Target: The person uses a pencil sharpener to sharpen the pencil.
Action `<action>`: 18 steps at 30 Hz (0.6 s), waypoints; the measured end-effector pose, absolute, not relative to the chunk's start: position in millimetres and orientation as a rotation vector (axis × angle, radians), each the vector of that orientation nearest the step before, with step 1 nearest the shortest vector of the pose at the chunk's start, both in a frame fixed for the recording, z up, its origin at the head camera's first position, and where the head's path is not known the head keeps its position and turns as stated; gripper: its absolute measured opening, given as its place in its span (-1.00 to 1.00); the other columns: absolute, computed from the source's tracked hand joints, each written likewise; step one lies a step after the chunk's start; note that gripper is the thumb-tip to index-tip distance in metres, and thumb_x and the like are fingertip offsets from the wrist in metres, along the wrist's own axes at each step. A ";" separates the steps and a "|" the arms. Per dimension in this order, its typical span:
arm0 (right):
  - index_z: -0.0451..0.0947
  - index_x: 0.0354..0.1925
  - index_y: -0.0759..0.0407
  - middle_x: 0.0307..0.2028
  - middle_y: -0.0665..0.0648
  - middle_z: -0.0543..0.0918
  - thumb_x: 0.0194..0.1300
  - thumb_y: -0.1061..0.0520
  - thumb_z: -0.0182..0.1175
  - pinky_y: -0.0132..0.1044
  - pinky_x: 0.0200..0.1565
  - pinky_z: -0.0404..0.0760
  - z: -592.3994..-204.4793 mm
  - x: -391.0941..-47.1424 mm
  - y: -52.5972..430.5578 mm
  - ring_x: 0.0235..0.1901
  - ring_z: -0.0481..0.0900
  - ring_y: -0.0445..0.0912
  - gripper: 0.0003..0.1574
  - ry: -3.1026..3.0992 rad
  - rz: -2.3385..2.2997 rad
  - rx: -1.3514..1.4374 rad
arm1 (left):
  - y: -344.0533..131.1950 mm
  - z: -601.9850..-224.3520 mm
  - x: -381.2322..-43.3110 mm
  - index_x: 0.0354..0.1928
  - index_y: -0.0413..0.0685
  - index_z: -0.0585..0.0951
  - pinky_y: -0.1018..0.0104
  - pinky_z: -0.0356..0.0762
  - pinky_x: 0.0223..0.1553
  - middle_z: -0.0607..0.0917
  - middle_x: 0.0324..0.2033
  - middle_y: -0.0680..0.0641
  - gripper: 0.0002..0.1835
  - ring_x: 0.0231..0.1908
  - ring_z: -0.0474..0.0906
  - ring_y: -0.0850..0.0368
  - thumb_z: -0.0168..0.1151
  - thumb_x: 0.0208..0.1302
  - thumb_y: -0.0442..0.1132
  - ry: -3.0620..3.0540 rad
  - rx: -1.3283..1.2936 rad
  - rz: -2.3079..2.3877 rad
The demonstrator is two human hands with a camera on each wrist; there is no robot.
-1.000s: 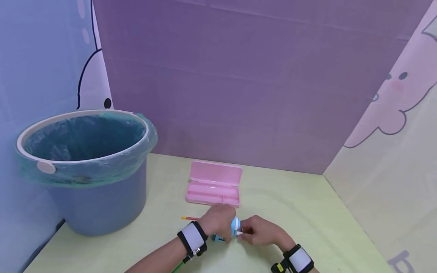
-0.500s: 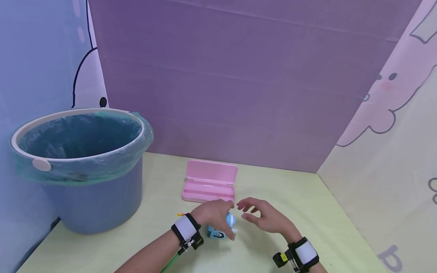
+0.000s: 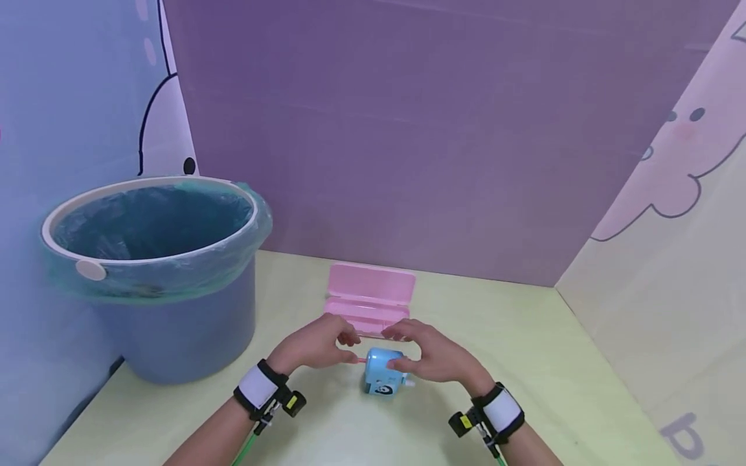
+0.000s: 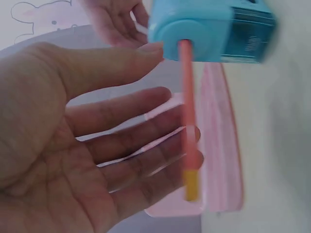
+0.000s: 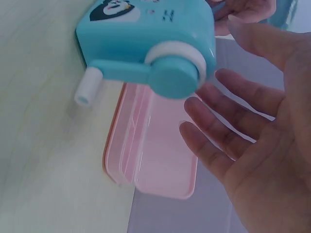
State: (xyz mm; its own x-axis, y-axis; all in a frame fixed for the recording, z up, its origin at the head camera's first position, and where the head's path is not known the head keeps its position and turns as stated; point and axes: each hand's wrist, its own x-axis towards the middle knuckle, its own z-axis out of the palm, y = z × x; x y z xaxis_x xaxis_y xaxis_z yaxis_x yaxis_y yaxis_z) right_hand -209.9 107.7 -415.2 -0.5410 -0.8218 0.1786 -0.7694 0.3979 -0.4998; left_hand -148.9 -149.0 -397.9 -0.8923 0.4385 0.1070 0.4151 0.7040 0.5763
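Note:
A light blue crank pencil sharpener point(image 3: 379, 374) with a panda picture stands on the table between my hands. From its round inlet sticks a red pencil point(image 4: 188, 107) with a yellow end. My left hand point(image 3: 311, 343) is at the pencil's side, fingers spread and relaxed, the thumb tip close to the inlet; whether it touches cannot be told. On the other side my right hand point(image 3: 440, 353) hovers loosely by the sharpener, above its crank handle point(image 5: 126, 73), holding nothing. Behind them lies an opened pink pencil case point(image 3: 372, 285).
To the left stands a large blue bucket point(image 3: 186, 330) lined with a green-tinted plastic bag point(image 3: 157, 220). Purple sheeting point(image 3: 379, 129) rises behind the pale yellow table point(image 3: 495, 323), and printed panels flank both sides.
My left hand has let go of the sharpener body and moved left to the pencil side. My right hand has come off the crank and opened, now nearer the sharpener's top.

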 end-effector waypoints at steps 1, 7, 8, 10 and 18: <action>0.47 0.24 0.01 0.11 -0.08 0.57 0.24 -0.22 0.29 -0.12 0.06 0.53 -415.2 -209.5 103.6 0.05 0.51 -0.14 -0.32 2.539 -0.805 -1.458 | -151.1 -400.2 -147.8 -0.15 -0.13 0.72 0.17 0.56 -0.14 0.70 -0.27 -0.01 -0.76 -0.23 0.59 0.06 0.44 0.11 -0.27 2.861 0.719 0.979; 0.53 0.15 0.07 0.00 -0.04 0.62 0.14 -0.20 0.39 -0.24 0.02 0.55 -416.0 -206.5 86.3 -0.08 0.53 -0.18 -0.32 2.510 -0.695 -1.513 | -155.3 -408.5 -143.4 -0.25 -0.16 0.73 0.30 0.56 -0.30 0.67 -0.39 0.02 -0.89 -0.38 0.54 0.13 0.37 0.16 -0.37 2.869 0.713 1.025; 0.54 0.13 0.07 -0.02 -0.05 0.62 0.13 -0.19 0.40 -0.26 0.00 0.55 -415.5 -206.1 85.6 -0.11 0.53 -0.19 -0.33 2.519 -0.678 -1.512 | -154.6 -409.2 -143.2 -0.27 -0.17 0.73 0.29 0.55 -0.32 0.66 -0.41 0.02 -0.91 -0.40 0.53 0.13 0.36 0.17 -0.39 2.874 0.712 1.023; 0.56 0.09 0.07 -0.07 -0.08 0.62 0.12 -0.19 0.40 -0.31 -0.04 0.55 -415.4 -205.6 84.8 -0.16 0.51 -0.21 -0.36 2.549 -0.634 -1.511 | -153.4 -409.7 -142.7 -0.29 -0.18 0.73 0.29 0.53 -0.37 0.64 -0.44 0.04 -0.93 -0.43 0.51 0.13 0.34 0.18 -0.40 2.887 0.703 1.012; 0.63 0.03 0.07 -0.15 -0.12 0.63 0.12 -0.20 0.40 -0.35 -0.13 0.55 -418.7 -203.3 83.5 -0.23 0.52 -0.25 -0.42 2.612 -0.583 -1.445 | -152.0 -416.0 -145.0 -0.41 -0.17 0.74 0.33 0.46 -0.50 0.64 -0.55 0.05 -0.94 -0.53 0.46 0.18 0.34 0.14 -0.43 2.941 0.663 0.996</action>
State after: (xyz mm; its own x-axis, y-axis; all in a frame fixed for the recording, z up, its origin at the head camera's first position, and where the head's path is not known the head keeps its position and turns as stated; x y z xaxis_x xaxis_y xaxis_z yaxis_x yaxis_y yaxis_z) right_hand -203.3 83.5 -418.7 -0.5448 -0.8331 0.0957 -0.7947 0.4765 -0.3759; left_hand -145.0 -152.0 -416.0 -0.9122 0.3764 0.1617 0.3972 0.7160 0.5741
